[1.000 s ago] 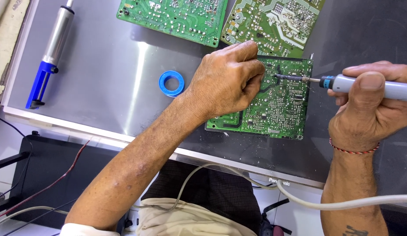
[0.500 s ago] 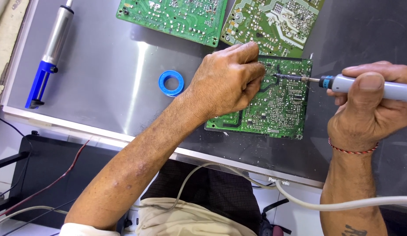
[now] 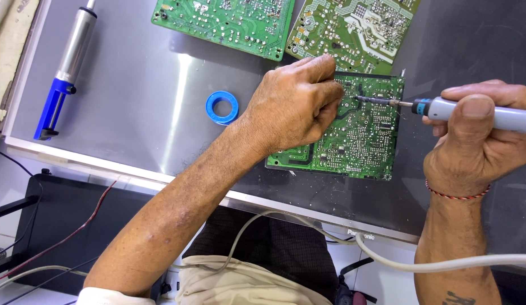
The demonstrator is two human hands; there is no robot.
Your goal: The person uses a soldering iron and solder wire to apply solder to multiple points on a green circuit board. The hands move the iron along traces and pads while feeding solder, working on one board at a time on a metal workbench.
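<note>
A green circuit board (image 3: 359, 141) lies solder side up on a grey metal sheet (image 3: 133, 101). My left hand (image 3: 294, 104) rests on the board's left part with its fingers curled together near the iron's tip; whether they pinch anything is hidden. My right hand (image 3: 477, 135) grips a grey soldering iron (image 3: 472, 113) with a blue collar. The iron's dark tip (image 3: 364, 99) touches the board just beside my left fingertips.
Two more green circuit boards (image 3: 229, 22) (image 3: 359, 28) lie at the far edge. A blue ring of tape (image 3: 222, 107) sits left of my hand. A silver and blue desoldering pump (image 3: 62, 76) lies at the left. White cable (image 3: 444, 262) and wires hang below the sheet's near edge.
</note>
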